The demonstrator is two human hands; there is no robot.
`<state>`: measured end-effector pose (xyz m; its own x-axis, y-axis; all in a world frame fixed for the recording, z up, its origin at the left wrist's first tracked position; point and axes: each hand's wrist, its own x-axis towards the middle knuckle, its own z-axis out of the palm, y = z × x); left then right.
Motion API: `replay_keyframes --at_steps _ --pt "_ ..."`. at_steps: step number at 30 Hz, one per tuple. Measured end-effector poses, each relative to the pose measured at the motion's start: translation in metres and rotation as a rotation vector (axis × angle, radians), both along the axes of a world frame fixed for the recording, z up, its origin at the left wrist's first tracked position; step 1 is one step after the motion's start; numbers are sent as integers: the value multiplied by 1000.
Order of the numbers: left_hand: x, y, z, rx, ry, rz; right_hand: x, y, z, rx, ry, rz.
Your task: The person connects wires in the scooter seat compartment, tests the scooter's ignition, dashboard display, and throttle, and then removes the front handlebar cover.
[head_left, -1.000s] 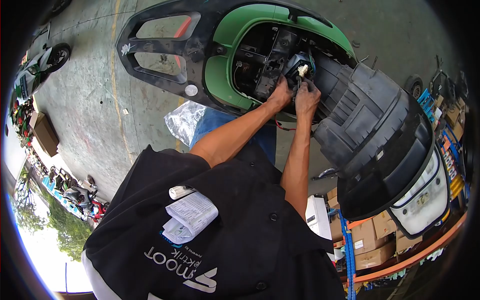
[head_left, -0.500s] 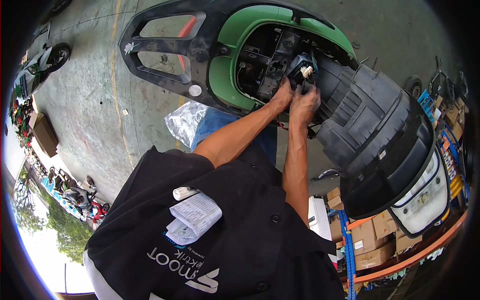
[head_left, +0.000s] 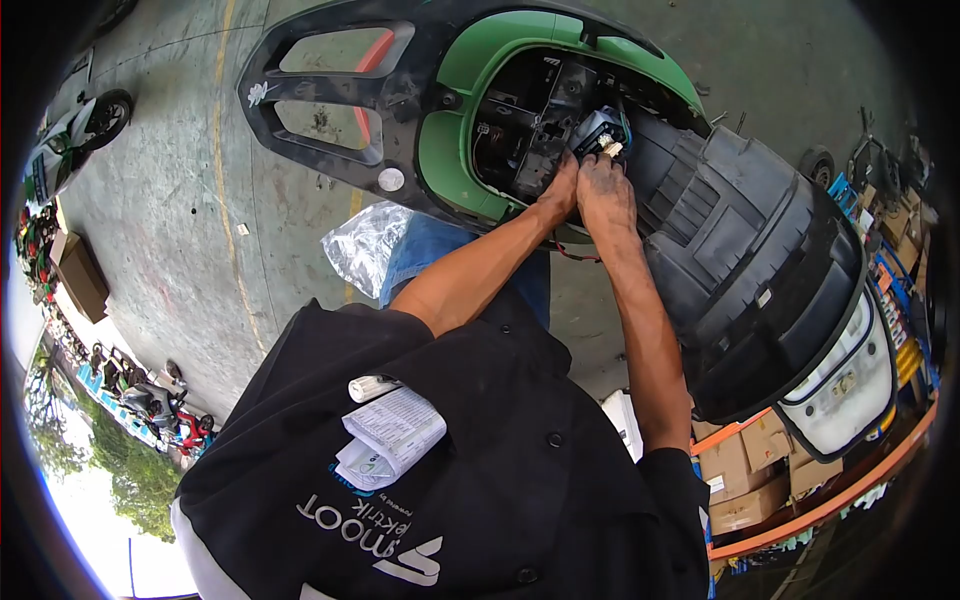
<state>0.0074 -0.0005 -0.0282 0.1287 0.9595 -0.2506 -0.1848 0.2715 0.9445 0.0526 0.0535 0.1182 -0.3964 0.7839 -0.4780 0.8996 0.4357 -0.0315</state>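
Note:
A scooter's green and black body panel (head_left: 445, 150) surrounds an opened compartment in front of me. Inside it sits a dark box-shaped part (head_left: 597, 127) with thin wires beside it. My right hand (head_left: 606, 192) reaches in from below, its fingers closed on a cream-white connector (head_left: 609, 147). Close against it on the left is my left hand (head_left: 562, 187), curled at the compartment's lower edge by the dark part. Most of its fingers are hidden, so what it grips cannot be made out. A red and black wire (head_left: 578, 257) hangs under my wrists.
The black seat underside (head_left: 725, 220) stands raised at the right, near my right forearm. Clear plastic wrap (head_left: 365, 245) lies left of my legs. Cardboard boxes (head_left: 745, 465) fill a shelf with an orange beam (head_left: 800, 520) at lower right. A motorcycle (head_left: 80, 140) is parked far left.
My right hand has turned and its fingers have come up onto the white connector, which now sits slightly lower. My right elbow has swung outward to the right. The left hand has barely moved.

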Motion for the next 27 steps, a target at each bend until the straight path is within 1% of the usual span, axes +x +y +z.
replay_keyframes --at_steps 1,2,3,4,5,6,7,8,9,10,11,12,13,15,16,18,19,20,21,22,23,24,26,27 --pt "1 10 13 -358 -295 146 4 -2 -1 -2 0 5" --pt "0 17 27 -715 -592 291 10 -4 -2 2 55 -136" --pt "2 16 33 -716 -596 294 13 -8 -1 7 108 -275" --pt "2 17 38 -622 -644 317 9 -14 -2 19 108 -341" --pt "-2 21 41 -524 -686 337 6 -17 -5 21 114 -337" --pt "-4 24 37 -599 -823 342 2 -20 -3 15 108 -436" --pt "-3 22 34 -598 -821 346 -1 -22 -2 7 100 -536" --pt "-3 19 32 -543 -704 305 -2 -22 -2 21 116 -567" --pt "-3 17 31 -489 -589 260 -1 -23 -9 19 116 -569" --pt "-3 18 32 -491 -589 257 1 -23 -20 84 117 -492" --pt "-4 17 34 -529 -656 262 5 -26 -30 147 117 -415" --pt "-4 18 36 -565 -723 268 4 -17 -20 26 103 -460" --pt "-4 17 35 -601 -790 276 3 -13 -14 25 101 -460" --pt "-1 19 36 -574 -807 275 3 -4 -6 -83 97 -461" --pt "0 20 39 -578 -781 315 2 -4 -4 -80 99 -456" --pt "-4 18 38 -585 -752 364 1 -13 5 -43 374 -555" --pt "-5 14 32 -772 -946 336 -1 -20 10 -45 376 -551" --pt "-5 8 26 -963 -1142 301 -4 -31 17 -30 437 -546" --pt "-3 3 21 -967 -1144 303 -6 -40 21 -13 497 -542" --pt "-2 2 15 -930 -900 282 -9 -43 22 73 501 -573" --pt "0 1 9 -882 -657 257 -11 -42 20 79 502 -574" --pt "-1 4 13 -880 -656 254 -14 -38 21 130 546 -664" --pt "-10 13 38 -572 -254 112 -18 -28 19 204 641 -823" --pt "-14 16 45 -413 -54 43 -20 -24 18 203 645 -825"
